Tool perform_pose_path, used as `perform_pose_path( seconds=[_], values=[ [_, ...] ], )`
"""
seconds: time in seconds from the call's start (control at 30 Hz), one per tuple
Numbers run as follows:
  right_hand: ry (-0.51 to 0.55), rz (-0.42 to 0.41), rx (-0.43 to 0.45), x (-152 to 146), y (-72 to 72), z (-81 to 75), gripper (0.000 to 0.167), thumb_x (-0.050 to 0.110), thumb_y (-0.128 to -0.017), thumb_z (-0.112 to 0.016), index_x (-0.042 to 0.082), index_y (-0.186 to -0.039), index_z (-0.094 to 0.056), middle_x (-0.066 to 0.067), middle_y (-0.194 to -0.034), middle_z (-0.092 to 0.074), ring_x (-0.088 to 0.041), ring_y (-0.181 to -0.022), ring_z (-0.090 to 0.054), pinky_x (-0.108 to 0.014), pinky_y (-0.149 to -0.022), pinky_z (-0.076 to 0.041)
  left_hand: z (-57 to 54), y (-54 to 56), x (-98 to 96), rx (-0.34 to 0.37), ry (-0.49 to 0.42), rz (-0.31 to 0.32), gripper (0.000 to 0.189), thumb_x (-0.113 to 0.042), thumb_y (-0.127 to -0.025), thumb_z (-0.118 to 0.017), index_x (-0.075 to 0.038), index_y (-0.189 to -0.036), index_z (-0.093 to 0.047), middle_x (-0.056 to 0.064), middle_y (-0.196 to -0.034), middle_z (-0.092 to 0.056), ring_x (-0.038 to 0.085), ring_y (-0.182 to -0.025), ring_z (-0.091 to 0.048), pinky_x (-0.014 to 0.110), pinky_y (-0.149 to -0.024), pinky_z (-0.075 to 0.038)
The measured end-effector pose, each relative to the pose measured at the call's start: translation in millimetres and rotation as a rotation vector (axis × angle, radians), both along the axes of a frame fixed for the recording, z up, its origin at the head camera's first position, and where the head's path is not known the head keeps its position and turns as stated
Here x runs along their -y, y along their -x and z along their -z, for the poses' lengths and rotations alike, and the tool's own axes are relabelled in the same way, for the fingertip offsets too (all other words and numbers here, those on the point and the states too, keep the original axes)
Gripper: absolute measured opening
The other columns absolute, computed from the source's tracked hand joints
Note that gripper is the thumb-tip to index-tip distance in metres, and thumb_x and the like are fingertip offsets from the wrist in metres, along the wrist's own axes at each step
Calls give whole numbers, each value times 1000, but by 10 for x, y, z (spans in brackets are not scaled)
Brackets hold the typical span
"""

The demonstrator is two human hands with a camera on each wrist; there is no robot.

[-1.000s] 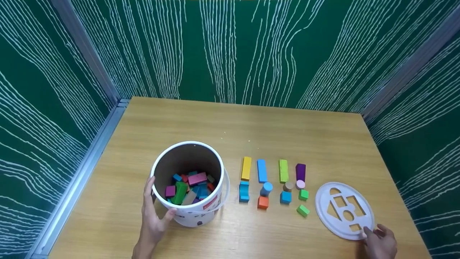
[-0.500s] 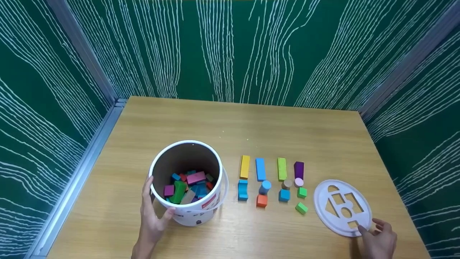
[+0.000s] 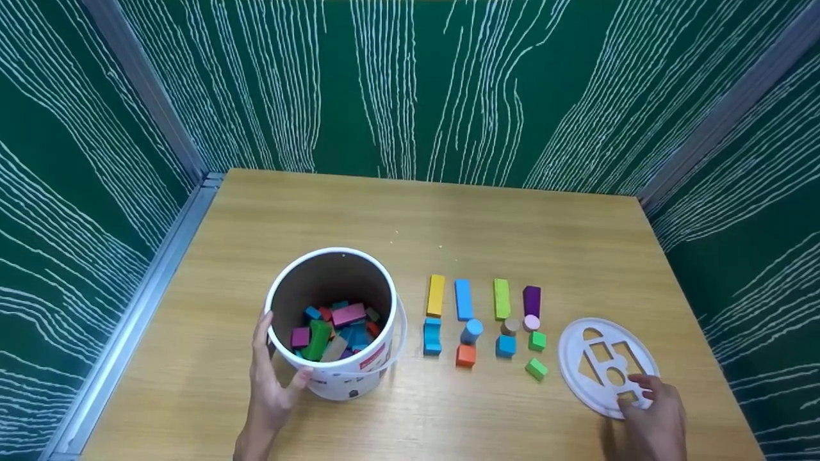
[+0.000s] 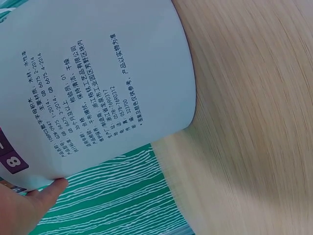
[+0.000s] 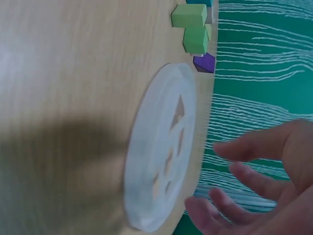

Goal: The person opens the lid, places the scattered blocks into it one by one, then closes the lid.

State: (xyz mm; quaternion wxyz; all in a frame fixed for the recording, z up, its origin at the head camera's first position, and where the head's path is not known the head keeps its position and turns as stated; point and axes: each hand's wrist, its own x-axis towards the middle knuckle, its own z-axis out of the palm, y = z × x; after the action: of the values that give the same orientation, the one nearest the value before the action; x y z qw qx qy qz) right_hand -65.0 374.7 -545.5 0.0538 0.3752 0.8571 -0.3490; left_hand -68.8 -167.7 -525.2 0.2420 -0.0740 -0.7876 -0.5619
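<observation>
My left hand (image 3: 274, 390) holds the white bucket (image 3: 349, 384) at its near left side, thumb on the front and fingers along the left wall below the rim. Coloured wooden blocks lie inside it. In the left wrist view the bucket (image 4: 112, 63) shows printed text, with fingertips pressed to its side. My right hand (image 3: 656, 413) hovers over the near right edge of a round white lid (image 3: 576, 374) with shaped cutouts. The right wrist view shows that hand (image 5: 259, 191) with loosely bent fingers, nothing between them, apart from the lid (image 5: 151, 122), which lies on the table.
Between bucket and lid, blocks stand in rows: a yellow block (image 3: 435, 294), a blue block (image 3: 463, 299), a lime block (image 3: 501, 299), a purple block (image 3: 532, 301), with cylinders and cubes nearer me. One green block (image 3: 536, 369) lies askew. Green walls (image 3: 442, 89) enclose the table (image 3: 448, 211).
My right hand has moved left from beside the lid's near right edge to over it. The left hand and bucket have stayed in place; the view has shifted slightly.
</observation>
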Motion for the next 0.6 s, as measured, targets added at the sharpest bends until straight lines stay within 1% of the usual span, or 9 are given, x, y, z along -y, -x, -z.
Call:
perform_pose_path(
  seconds=[0.07,0.23,0.3,0.37,0.47,0.6],
  values=[
    [-5,-65,12,35,13,-39,56,-5,-79,-64,-2,-132,-45,-29,-134,-28,-47,-123,-30,-59,-95,-35,-1,0,1,-2,4,-2,91,-16,-72,-69,-13,-149,-21,13,-153,-22,27,-136,-24,69,-100,-25],
    [-74,-306,-11,105,17,-145,54,-4,-75,-68,-7,-126,-49,-31,-124,-35,-49,-113,-38,-56,-86,-42,-9,-2,-1,-2,16,-8,90,-17,-73,-68,-14,-149,-21,12,-153,-22,29,-136,-25,68,-100,-26],
    [-113,-406,-73,131,0,-157,50,-2,-74,-70,-7,-121,-52,-31,-120,-40,-49,-109,-44,-55,-82,-44,-5,-3,2,-5,17,-6,90,-17,-73,-69,-14,-149,-22,11,-153,-23,32,-135,-26,68,-100,-27],
    [-152,-476,-135,168,-16,-151,47,0,-73,-71,-6,-117,-56,-31,-116,-44,-47,-104,-49,-53,-78,-46,1,-1,7,-15,23,-5,89,-18,-73,-69,-13,-149,-22,11,-153,-23,35,-135,-27,69,-99,-28],
    [-218,-548,-219,232,-22,-137,42,2,-71,-74,-5,-111,-60,-30,-110,-50,-45,-97,-54,-51,-73,-48,16,4,11,-19,23,-6,89,-19,-73,-69,-12,-149,-23,10,-153,-24,36,-134,-27,69,-99,-28],
    [-246,-565,-223,330,20,-134,42,3,-70,-76,-3,-109,-62,-26,-106,-52,-41,-94,-55,-49,-69,-49,18,2,15,-5,26,-16,89,-19,-74,-69,-14,-149,-23,7,-153,-23,29,-136,-26,67,-101,-28]
  ],
)
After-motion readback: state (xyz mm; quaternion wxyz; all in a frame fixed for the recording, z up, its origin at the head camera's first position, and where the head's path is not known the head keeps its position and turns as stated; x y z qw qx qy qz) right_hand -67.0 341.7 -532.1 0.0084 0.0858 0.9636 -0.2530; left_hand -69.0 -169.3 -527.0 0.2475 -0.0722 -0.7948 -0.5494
